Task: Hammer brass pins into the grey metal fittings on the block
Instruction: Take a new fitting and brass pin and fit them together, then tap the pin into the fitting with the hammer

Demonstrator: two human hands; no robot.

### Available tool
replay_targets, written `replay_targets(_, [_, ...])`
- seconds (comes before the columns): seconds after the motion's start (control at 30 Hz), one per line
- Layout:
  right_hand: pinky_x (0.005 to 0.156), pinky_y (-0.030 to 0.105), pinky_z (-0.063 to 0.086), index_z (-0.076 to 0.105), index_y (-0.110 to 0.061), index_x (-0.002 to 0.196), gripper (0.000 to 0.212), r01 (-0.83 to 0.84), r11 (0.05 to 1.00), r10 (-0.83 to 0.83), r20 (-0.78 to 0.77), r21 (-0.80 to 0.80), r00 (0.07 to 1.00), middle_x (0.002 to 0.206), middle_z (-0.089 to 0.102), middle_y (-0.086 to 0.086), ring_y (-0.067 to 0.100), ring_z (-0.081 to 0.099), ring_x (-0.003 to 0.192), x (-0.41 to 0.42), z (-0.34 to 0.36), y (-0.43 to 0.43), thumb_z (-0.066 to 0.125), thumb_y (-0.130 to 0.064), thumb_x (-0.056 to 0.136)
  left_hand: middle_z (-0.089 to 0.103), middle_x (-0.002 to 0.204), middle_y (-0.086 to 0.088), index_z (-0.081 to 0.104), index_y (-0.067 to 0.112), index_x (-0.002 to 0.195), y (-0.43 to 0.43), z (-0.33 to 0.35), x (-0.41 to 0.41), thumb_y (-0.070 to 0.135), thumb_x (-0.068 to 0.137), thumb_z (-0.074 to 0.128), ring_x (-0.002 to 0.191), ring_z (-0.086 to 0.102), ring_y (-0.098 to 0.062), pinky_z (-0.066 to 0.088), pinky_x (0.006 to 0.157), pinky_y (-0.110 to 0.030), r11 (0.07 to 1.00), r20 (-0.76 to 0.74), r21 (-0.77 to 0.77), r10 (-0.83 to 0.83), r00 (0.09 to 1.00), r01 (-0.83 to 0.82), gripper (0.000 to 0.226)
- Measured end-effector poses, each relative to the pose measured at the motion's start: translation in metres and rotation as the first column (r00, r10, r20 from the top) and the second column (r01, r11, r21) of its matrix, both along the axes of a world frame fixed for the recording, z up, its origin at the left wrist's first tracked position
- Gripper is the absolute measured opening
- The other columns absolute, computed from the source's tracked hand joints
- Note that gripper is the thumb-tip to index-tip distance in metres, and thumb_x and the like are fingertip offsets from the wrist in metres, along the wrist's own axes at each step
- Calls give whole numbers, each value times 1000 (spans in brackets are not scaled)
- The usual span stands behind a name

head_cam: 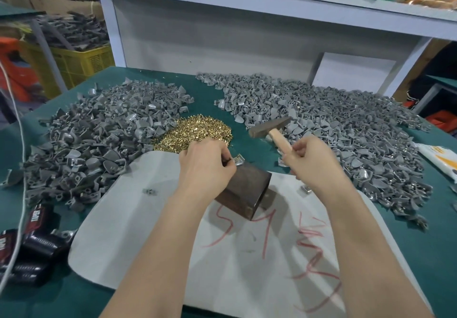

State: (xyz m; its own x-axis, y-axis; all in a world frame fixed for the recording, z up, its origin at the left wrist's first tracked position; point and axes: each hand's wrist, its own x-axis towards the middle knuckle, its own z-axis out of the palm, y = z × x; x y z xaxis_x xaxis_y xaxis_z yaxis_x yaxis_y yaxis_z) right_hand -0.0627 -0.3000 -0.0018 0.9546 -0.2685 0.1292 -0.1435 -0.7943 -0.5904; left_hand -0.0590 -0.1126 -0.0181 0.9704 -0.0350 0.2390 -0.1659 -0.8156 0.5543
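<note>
A dark steel block lies on a pale mat in the middle of the green table. At the block's far end my left hand pinches a grey metal fitting against it. My right hand grips the wooden handle of a hammer, whose dark head hangs raised above and beyond the block. A heap of brass pins lies just behind my left hand. Whether a pin sits in the fitting is hidden by my fingers.
Large piles of grey fittings spread at the left and right of the table. Black packets and a white cable lie at the left edge. A white shelf unit stands behind; a yellow crate sits far left.
</note>
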Motion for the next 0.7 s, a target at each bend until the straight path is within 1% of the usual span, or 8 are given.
replay_targets(0.07, [55, 31, 48, 61, -8, 87, 33, -23, 989, 28, -33, 144, 999, 67, 64, 5, 16, 58, 55, -7, 7, 2, 61, -41, 85, 61, 99, 7, 57, 30, 78, 1, 0, 0, 30, 87, 62, 103, 52, -21, 36, 87, -36, 1000, -8, -5, 1, 1000, -2, 10])
replay_targets(0.17, [49, 23, 40, 61, 3, 82, 55, -66, 995, 70, -65, 74, 995, 57, 56, 7, 16, 50, 47, -9, 6, 6, 54, -51, 88, 60, 98, 7, 57, 30, 78, 1, 0, -1, 31, 87, 62, 102, 53, -21, 38, 88, -37, 1000, -17, -22, -3, 1000, 3, 11])
replay_targets(0.3, [63, 42, 56, 51, -13, 89, 14, -95, 967, 72, 101, 236, 992, 75, 66, 7, 20, 68, 62, -13, 13, 11, 55, -26, 93, 63, 101, 5, 59, 30, 79, 0, 2, -1, 30, 86, 63, 102, 54, -21, 41, 91, -39, 1000, -31, -8, -6, 1000, 6, 8])
replay_targets(0.37, [60, 36, 53, 51, -19, 98, 9, -173, 983, 167, 95, 57, 981, 81, 68, 4, 17, 65, 60, -16, 20, 11, 52, -27, 94, 63, 101, 4, 63, 29, 83, 0, 3, 0, 29, 85, 63, 102, 54, -22, 41, 90, -38, 1000, -26, 3, 2, 1000, -2, 3])
replay_targets(0.43, [71, 26, 44, 50, -28, 126, 31, -183, 976, 203, 173, -121, 964, 108, 67, -1, 20, 62, 82, -20, 22, 12, 50, -27, 95, 63, 101, 4, 66, 27, 85, 0, 2, 0, 28, 86, 63, 102, 54, -23, 41, 88, -37, 1000, -19, 10, 6, 1000, -6, 3])
replay_targets(0.53, [73, 5, 35, 38, -38, 141, 47, -176, 981, 194, 409, -81, 892, 108, 61, -12, 8, 56, 85, -34, 27, 20, 49, -28, 96, 68, 91, 4, 71, 24, 80, 0, 2, 0, 25, 86, 64, 99, 58, -25, 43, 89, -38, 999, -11, -26, -19, 1000, 18, 9])
replay_targets(0.63, [86, 19, 41, 37, -40, 141, 47, -303, 902, 370, 190, -306, 909, 131, 54, -18, 11, 60, 99, -42, 12, 30, 45, -26, 98, 69, 89, 1, 72, 22, 80, 0, 3, 0, 21, 85, 64, 97, 58, -27, 44, 88, -38, 1000, -6, -7, -11, 1000, 11, 10])
replay_targets(0.7, [90, 17, 36, 41, -37, 139, 45, -338, 902, 381, 126, -267, 916, 134, 50, -23, 13, 56, 115, -43, 9, 28, 48, -23, 97, 68, 91, 0, 72, 23, 81, 0, 3, -1, 21, 84, 64, 98, 57, -26, 44, 87, -37, 1000, 5, 8, -7, 1000, 7, 9])
